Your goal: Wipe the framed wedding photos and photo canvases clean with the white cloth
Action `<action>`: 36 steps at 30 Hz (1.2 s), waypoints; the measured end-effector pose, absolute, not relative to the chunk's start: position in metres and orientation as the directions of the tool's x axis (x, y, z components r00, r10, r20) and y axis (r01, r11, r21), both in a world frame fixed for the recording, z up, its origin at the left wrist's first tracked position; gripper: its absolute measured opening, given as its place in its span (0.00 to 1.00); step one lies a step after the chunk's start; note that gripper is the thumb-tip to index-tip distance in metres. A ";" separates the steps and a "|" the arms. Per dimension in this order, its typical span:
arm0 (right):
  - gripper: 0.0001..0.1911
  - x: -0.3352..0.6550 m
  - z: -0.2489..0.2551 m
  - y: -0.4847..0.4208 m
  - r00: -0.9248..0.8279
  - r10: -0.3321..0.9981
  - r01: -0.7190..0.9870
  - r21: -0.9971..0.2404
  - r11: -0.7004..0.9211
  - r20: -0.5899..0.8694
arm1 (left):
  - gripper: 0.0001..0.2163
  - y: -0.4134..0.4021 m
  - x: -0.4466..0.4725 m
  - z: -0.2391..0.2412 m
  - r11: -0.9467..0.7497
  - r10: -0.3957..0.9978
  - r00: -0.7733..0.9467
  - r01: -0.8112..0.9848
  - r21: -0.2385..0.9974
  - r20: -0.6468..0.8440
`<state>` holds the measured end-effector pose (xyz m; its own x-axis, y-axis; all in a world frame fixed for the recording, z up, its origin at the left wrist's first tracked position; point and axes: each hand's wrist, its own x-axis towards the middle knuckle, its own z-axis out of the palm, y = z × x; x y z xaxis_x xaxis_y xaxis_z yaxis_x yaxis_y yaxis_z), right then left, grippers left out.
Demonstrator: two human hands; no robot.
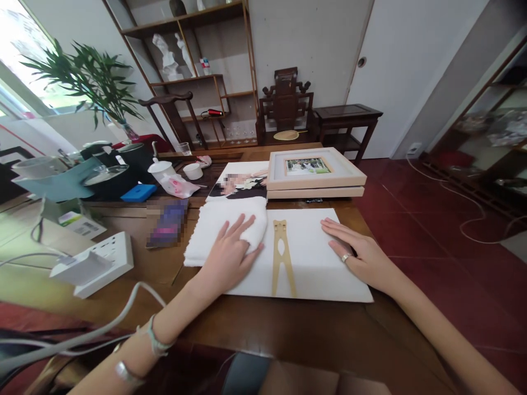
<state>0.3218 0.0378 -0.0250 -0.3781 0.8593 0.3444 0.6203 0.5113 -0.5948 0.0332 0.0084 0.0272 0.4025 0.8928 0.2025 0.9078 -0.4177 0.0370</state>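
A white board (317, 258) lies on the wooden table in front of me, with a tan folding stand leg (281, 247) running down its middle, its two legs spread toward me. My left hand (230, 255) rests flat, fingers spread, on a folded white towel (206, 236) that overlaps the board's left side. Over the board's right edge lies my right hand (356, 255), fingers stretched out, a ring on one finger. Neither hand grips anything. Beyond the towel is a printed photo (242, 184), partly covered.
Behind the board, light wooden picture frames (317, 181) are stacked. To the left stand a white power strip (105, 269) with cables, a purple packet (167, 222), a blue box (139, 192), a white teapot (160, 170) and a small cup (192, 171). A dark chair (286, 109) stands farther back.
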 end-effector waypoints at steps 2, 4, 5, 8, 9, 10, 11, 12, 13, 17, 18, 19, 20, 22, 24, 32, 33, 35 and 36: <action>0.21 0.322 -0.025 0.038 -0.380 0.864 0.630 -0.591 0.504 0.331 | 0.23 0.001 0.037 0.028 -0.446 0.884 0.435 0.895 0.028 0.170; 0.22 0.322 -0.025 0.038 -0.381 0.866 0.632 -0.592 0.500 0.324 | 0.22 -0.020 0.043 0.027 -0.468 0.875 0.458 0.884 0.027 0.159; 0.22 0.322 -0.025 0.038 -0.381 0.865 0.630 -0.594 0.501 0.325 | 0.20 -0.033 0.047 0.026 -0.476 0.870 0.466 0.879 0.031 0.159; 0.22 0.321 -0.024 0.037 -0.380 0.862 0.624 -0.595 0.506 0.335 | 0.16 -0.070 0.053 0.025 -0.517 0.848 0.500 0.854 0.064 0.178; 0.22 0.321 -0.024 0.037 -0.381 0.862 0.626 -0.594 0.506 0.334 | 0.16 -0.077 0.053 0.025 -0.521 0.846 0.503 0.850 0.078 0.176; 0.22 0.321 -0.024 0.037 -0.380 0.863 0.629 -0.592 0.504 0.332 | 0.16 -0.081 0.052 0.026 -0.519 0.849 0.502 0.850 0.092 0.165; 0.22 0.321 -0.024 0.037 -0.379 0.865 0.633 -0.590 0.501 0.328 | 0.16 -0.081 0.051 0.028 -0.511 0.857 0.496 0.853 0.103 0.142; 0.22 0.321 -0.024 0.037 -0.378 0.867 0.637 -0.589 0.497 0.324 | 0.16 -0.077 0.050 0.030 -0.497 0.867 0.486 0.861 0.107 0.110; 0.22 0.321 -0.024 0.037 -0.378 0.869 0.640 -0.588 0.494 0.319 | 0.16 -0.070 0.048 0.033 -0.479 0.878 0.473 0.872 0.105 0.073; 0.22 0.321 -0.024 0.037 -0.381 0.871 0.644 -0.587 0.491 0.311 | 0.14 -0.024 0.041 0.047 -0.435 0.898 0.437 0.899 0.043 -0.053; 0.22 0.321 -0.024 0.038 -0.383 0.869 0.642 -0.586 0.495 0.314 | 0.12 -0.012 0.040 0.051 -0.441 0.895 0.442 0.897 0.026 -0.067; 0.22 0.321 -0.024 0.038 -0.385 0.866 0.640 -0.584 0.499 0.318 | 0.10 0.000 0.040 0.055 -0.447 0.892 0.447 0.894 0.010 -0.072; 0.23 0.321 -0.024 0.038 -0.388 0.864 0.638 -0.582 0.504 0.322 | 0.08 0.011 0.041 0.058 -0.456 0.888 0.454 0.890 -0.001 -0.070; 0.23 0.322 -0.025 0.038 -0.392 0.859 0.635 -0.579 0.511 0.329 | 0.08 0.030 0.046 0.065 -0.478 0.877 0.476 0.879 -0.007 -0.059; 0.23 0.322 -0.026 0.039 -0.393 0.857 0.633 -0.577 0.516 0.334 | 0.09 0.043 0.055 0.069 -0.505 0.862 0.504 0.863 -0.010 -0.049; 0.22 0.322 -0.028 0.040 -0.401 0.846 0.622 -0.574 0.533 0.350 | 0.10 0.047 0.105 0.063 -0.576 0.817 0.574 0.817 -0.014 -0.056; 0.22 0.323 -0.027 0.040 -0.401 0.846 0.621 -0.574 0.534 0.352 | 0.10 0.045 0.106 0.062 -0.564 0.825 0.563 0.826 -0.018 -0.051; 0.22 0.322 -0.027 0.040 -0.401 0.846 0.623 -0.572 0.534 0.352 | 0.11 0.044 0.102 0.061 -0.525 0.851 0.523 0.851 -0.028 -0.040; 0.22 0.322 -0.026 0.040 -0.401 0.847 0.625 -0.571 0.532 0.351 | 0.11 0.044 0.098 0.061 -0.501 0.865 0.500 0.865 -0.032 -0.036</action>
